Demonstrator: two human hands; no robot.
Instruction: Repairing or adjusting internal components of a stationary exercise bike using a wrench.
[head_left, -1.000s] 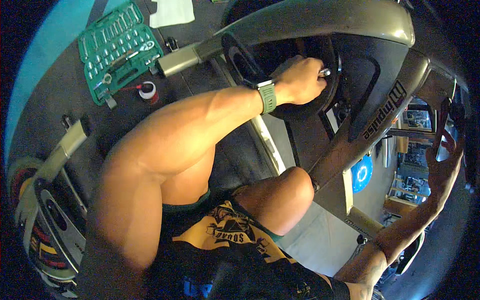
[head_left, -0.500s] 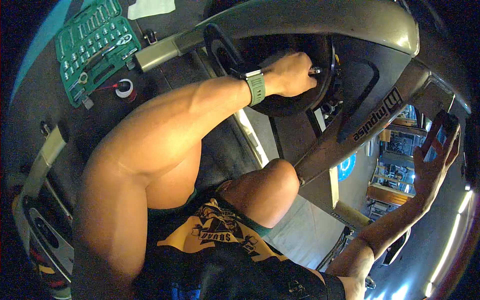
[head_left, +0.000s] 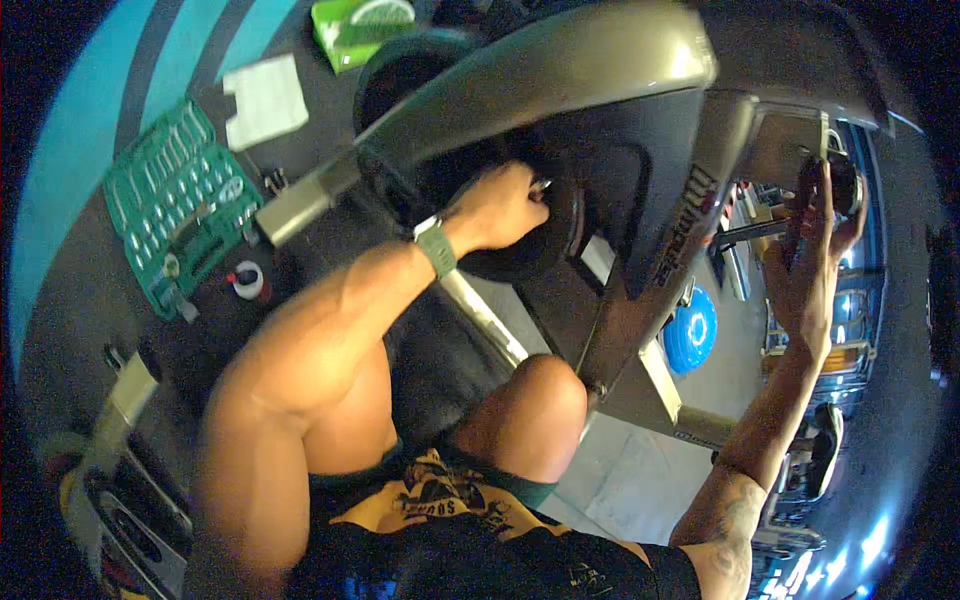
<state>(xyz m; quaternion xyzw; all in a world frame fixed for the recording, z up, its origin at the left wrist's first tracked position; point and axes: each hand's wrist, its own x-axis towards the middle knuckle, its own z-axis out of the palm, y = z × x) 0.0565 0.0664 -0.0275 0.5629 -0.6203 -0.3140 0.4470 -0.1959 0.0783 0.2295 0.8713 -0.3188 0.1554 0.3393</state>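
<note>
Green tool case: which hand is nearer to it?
Left: the left hand sits right of the green tool case; the right hand is farther right, beyond the slanted beam.

- The left hand [head_left: 500, 208] is hiding most of a shiny metal piece [head_left: 542, 187].
- The right hand [head_left: 806, 272] is partly covering an unclear dark object [head_left: 847, 192].
- The lower edge is cutting off the black shirt [head_left: 470, 560].

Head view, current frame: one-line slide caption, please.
Left hand gripping a small metal piece at a gym machine, right hand raised beside it, open green socket set on the floor.
</note>
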